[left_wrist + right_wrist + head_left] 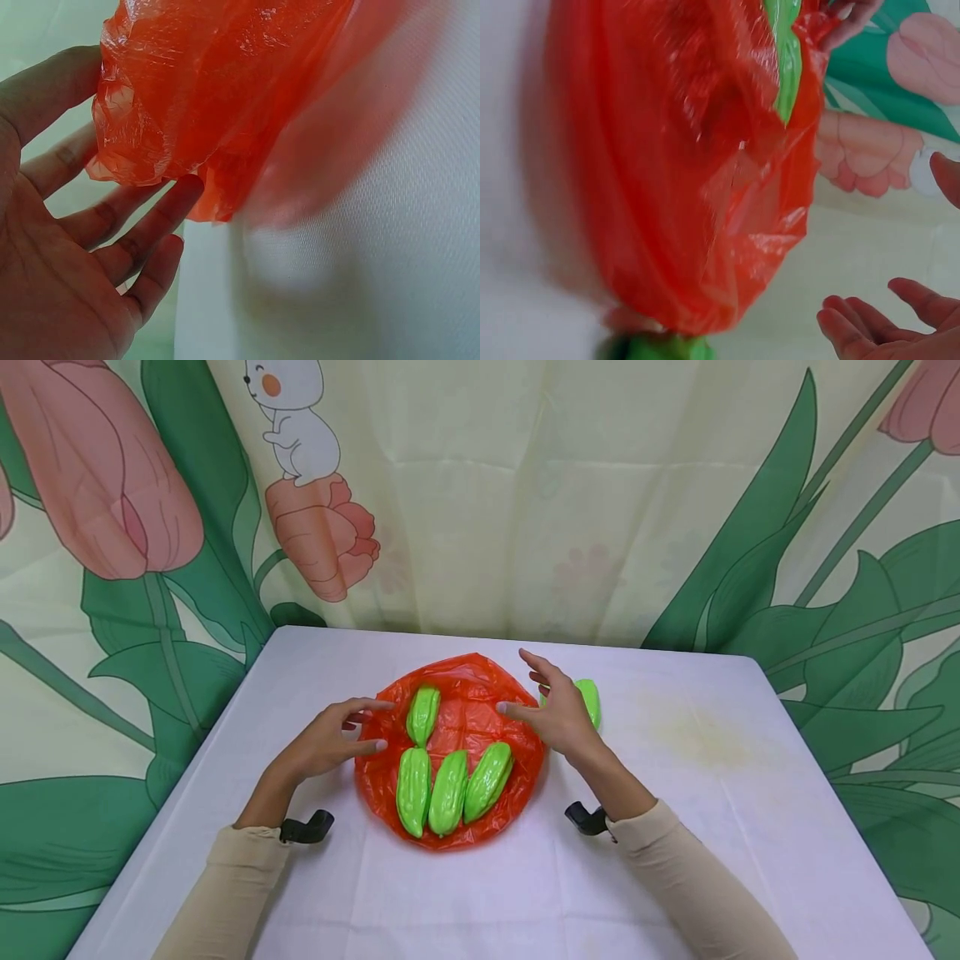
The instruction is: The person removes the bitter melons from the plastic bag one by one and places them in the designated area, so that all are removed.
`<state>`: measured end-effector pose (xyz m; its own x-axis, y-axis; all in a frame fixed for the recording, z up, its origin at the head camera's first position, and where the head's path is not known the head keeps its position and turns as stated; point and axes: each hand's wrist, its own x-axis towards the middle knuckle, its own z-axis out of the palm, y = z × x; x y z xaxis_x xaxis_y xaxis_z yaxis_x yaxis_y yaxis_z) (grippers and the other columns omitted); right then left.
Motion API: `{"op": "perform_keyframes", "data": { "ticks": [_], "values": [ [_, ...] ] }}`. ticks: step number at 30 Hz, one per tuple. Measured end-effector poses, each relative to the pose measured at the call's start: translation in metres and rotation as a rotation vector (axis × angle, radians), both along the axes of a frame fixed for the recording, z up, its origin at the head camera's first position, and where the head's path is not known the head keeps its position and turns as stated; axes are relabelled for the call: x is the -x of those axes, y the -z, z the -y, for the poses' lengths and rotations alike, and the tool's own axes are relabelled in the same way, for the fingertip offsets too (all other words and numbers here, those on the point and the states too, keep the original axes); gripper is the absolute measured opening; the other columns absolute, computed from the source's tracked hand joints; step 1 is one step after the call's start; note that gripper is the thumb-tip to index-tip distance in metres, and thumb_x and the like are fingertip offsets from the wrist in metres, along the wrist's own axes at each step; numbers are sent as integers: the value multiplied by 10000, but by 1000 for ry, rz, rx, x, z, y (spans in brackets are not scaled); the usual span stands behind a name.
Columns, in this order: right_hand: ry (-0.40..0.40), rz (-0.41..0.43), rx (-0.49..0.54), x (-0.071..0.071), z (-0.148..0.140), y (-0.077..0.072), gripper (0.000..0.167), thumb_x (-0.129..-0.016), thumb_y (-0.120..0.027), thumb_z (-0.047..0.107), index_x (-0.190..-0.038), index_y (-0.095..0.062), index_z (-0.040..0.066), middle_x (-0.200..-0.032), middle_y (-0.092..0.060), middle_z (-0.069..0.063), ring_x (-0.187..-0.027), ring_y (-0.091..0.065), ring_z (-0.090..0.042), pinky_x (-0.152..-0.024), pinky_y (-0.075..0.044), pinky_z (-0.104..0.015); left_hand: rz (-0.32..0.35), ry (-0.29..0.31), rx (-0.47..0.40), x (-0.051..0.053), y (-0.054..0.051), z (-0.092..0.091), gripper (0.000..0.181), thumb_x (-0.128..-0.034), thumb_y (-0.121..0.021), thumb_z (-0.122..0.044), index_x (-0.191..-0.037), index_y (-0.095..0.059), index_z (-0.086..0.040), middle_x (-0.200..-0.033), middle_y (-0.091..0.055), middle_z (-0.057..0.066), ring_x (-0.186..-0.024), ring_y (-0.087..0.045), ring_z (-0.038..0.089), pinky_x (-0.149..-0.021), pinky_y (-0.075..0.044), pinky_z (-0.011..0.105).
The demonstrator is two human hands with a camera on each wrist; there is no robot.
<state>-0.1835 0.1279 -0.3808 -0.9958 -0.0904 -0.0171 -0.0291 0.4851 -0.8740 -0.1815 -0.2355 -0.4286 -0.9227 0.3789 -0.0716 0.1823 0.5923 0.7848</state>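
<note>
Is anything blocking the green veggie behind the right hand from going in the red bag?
Yes: the raised side of the red bag is in between, and in the head view the right hand partly covers the green veggie. I see nothing else in the way.

Plastic bag [471, 717]: solid red, shiny white glints along the creases; reads more orange in the left wrist view, deeper red in the right. Ridged gourds [448, 793] in it: bright lime green, pale highlight streaks lengthwise, all four matching. Gourd right of the bag [590, 700]: same green. Counter [450, 902]: plain white, faint yellowish blotch [705, 739] on the right. Backdrop [480, 552]: pale cream-yellow, printed with salmon-pink tulips [112, 468], dark green leaves [761, 518], white cartoon animal [306, 447] with orange cheek. Sleeves [243, 872]: plain beige. Wrist cameras [307, 828]: black.
</note>
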Motion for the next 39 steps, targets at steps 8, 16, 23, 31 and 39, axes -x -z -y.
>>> {"op": "perform_keyframes", "data": {
  "ticks": [8, 16, 23, 31, 39],
  "values": [
    [-56, 16, 46, 0, 28, 2, 879, -889, -863, 207, -1636, -406, 279, -1628, -467, -125, -1477, -492, -395, -1080, -570, -548, -3, 0, 0, 0, 0, -1, 608, -937, -811, -221, -1501, -595, -146, -1538, -548, 194, -1364, -518, 419, -1115, -502, 632],
    [-121, -23, 34, 4, 53, 10, 888, -866, -894, 241, -1622, -428, 260, -1624, -475, -107, -1489, -488, -387, -1140, -516, -575, 4, -4, 7, -1, -1, 0, 610, -941, -809, -223, -1506, -590, -155, -1545, -540, 195, -1370, -514, 418, -1117, -503, 629],
    [-170, -13, 24, 3, 71, 13, 882, -874, -893, 243, -1621, -424, 242, -1651, -454, -95, -1498, -475, -396, -1142, -509, -587, 1, 7, 0, -1, -1, 0, 599, -949, -805, -238, -1504, -594, -161, -1545, -547, 188, -1371, -516, 414, -1128, -492, 633],
    [-210, 5, -5, 5, 88, 18, 877, -884, -886, 263, -1623, -419, 199, -1652, -447, -94, -1463, -497, -389, -1117, -530, -565, -2, 12, 2, -1, -1, 0, 603, -951, -804, -256, -1506, -591, -158, -1549, -544, 187, -1375, -516, 417, -1129, -491, 631],
    [-252, 14, -64, 8, 97, 23, 837, -895, -879, 257, -1608, -448, 170, -1644, -464, -55, -1467, -491, -362, -1148, -509, -550, 1, 11, -2, -1, -1, 0, 599, -952, -803, -239, -1506, -591, -157, -1547, -545, 186, -1374, -516, 419, -1132, -487, 632]
  ]
}}
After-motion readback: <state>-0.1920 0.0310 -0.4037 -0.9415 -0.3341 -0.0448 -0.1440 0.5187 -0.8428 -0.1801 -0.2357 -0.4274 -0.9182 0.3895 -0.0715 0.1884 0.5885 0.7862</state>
